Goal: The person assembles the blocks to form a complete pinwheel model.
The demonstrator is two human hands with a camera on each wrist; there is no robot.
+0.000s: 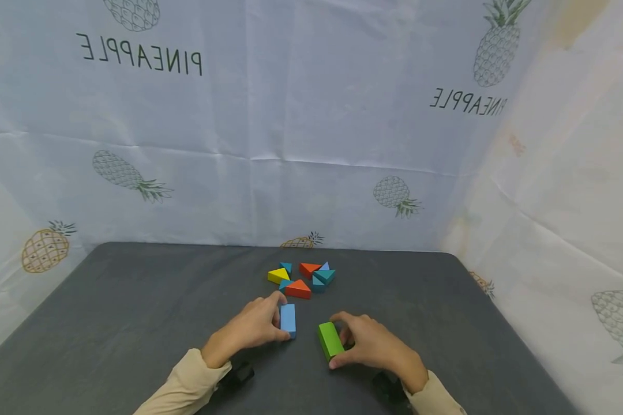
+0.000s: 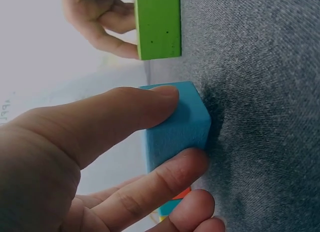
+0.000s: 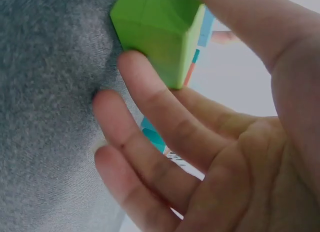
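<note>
In the head view a light blue rectangular block [image 1: 288, 320] rests on the dark table, and my left hand [image 1: 254, 323] grips it by its two ends with thumb and fingers. The left wrist view shows the thumb on the near end of that blue block [image 2: 182, 127]. To the right, my right hand [image 1: 371, 343] holds a green rectangular block [image 1: 330, 340] between thumb and fingers, slightly tilted away from the blue one. Seen from the right wrist, the green block [image 3: 155, 32] has fingers along its side. A gap separates the two blocks.
Beyond the hands, several triangular blocks form a loose ring: a yellow one [image 1: 278, 275], a red-orange one [image 1: 298, 289], a teal one [image 1: 324, 276] and others. The grey tabletop [image 1: 135, 323] meets a pineapple-print cloth [image 1: 342, 115] at its back edge.
</note>
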